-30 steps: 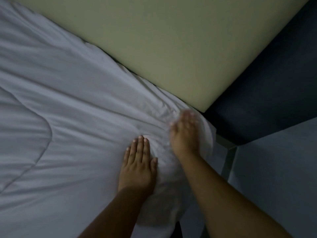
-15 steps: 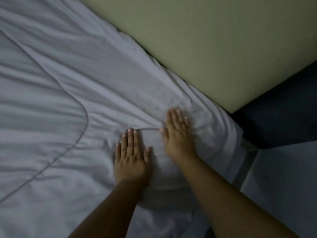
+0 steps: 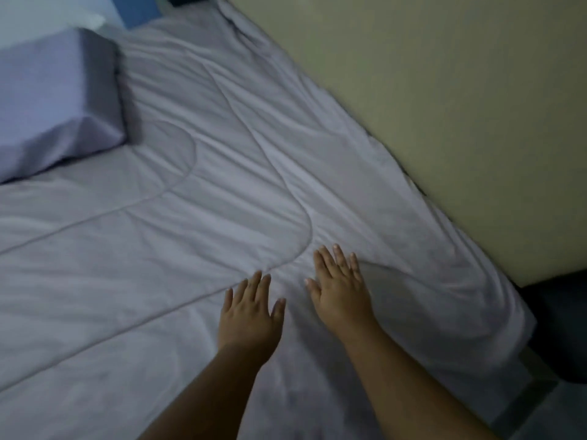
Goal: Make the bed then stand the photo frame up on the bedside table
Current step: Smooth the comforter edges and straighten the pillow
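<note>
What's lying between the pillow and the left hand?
Head view: only creased comforter, crossed by curved stitch lines, between the pillow and the left hand; nothing rests on it.

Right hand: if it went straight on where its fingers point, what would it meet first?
Only comforter: the right hand would cross its curved seam and creases; the pillow lies well left. The wall probably comes last, depth unclear.

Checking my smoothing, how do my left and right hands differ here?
The right hand reaches farther up the quilt than the left hand. The right hand lies nearer the wall, beside a crease; the left hand sits by a seam. Both are flat, holding nothing.
</note>
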